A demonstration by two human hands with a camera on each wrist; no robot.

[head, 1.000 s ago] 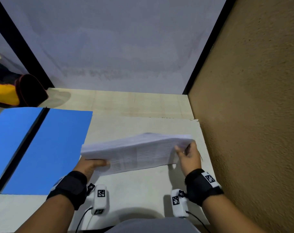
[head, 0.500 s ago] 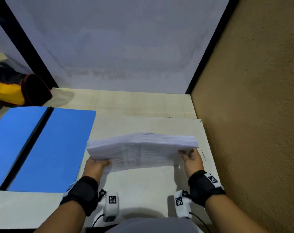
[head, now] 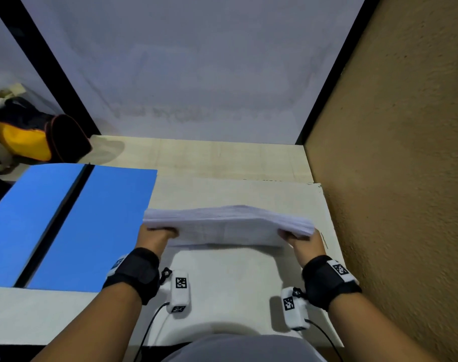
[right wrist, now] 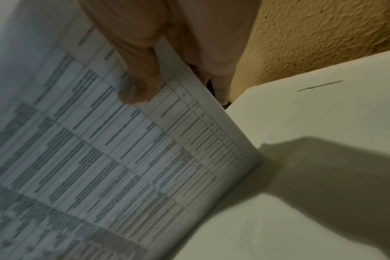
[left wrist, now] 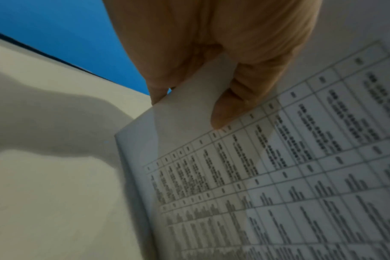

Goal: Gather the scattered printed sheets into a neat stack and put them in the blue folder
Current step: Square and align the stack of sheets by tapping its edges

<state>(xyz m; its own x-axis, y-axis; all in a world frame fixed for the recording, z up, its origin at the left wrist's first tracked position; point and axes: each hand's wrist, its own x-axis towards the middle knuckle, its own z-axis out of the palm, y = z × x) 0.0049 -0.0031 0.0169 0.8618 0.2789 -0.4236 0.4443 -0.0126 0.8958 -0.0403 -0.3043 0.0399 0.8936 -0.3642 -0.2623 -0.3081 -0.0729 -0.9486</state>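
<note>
A stack of printed sheets (head: pixel 228 226) with tables of text stands on its long lower edge on the white table (head: pixel 235 278), tilted toward me. My left hand (head: pixel 157 235) grips its left end, thumb on the near face (left wrist: pixel 225 109). My right hand (head: pixel 301 240) grips the right end, thumb pressed on the printed face (right wrist: pixel 138 88). The printed sheets (left wrist: pixel 278 176) and their right corner (right wrist: pixel 145 149) fill both wrist views. The blue folder (head: pixel 92 226) lies open flat to the left, its black spine running diagonally.
A brown textured wall (head: pixel 405 178) closes the right side, close to my right hand. A grey panel (head: pixel 196 74) stands behind the table. A yellow and black bag (head: pixel 31 137) sits at the far left, beyond the folder.
The stack has tipped more upright and dropped onto its lower edge, the sheets squared together. Both hands moved slightly right and lower with it.
</note>
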